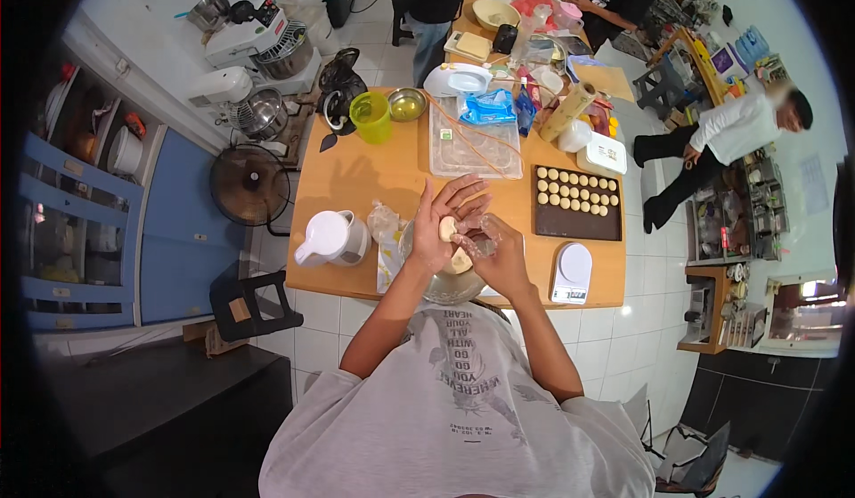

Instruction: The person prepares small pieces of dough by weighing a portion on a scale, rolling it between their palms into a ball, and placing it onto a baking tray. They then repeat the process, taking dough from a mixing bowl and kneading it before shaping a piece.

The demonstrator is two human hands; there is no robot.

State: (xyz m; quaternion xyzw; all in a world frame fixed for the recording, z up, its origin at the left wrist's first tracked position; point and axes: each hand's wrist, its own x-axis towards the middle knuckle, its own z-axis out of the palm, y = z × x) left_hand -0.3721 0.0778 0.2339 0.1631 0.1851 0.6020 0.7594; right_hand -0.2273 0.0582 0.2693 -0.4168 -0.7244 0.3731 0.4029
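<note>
Left of centre: jug (337, 238), seemingly parked clear of hands. Centre: left hand (435, 235), fingers spread, palm apparently cradling dough piece (448, 228); bowl (448, 290) just below, likely catching bits. Right hand (500, 259), plastic film at fingers probably against sticking, bent toward dough; pinch, cannot tell. Right of centre: scale (571, 271), tray (579, 224) above, balls (574, 204) in rows.

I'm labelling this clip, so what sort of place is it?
Probably a baking kitchen: stand mixers, rows of dough balls on a dark tray, and a digital scale suggest it.
</note>
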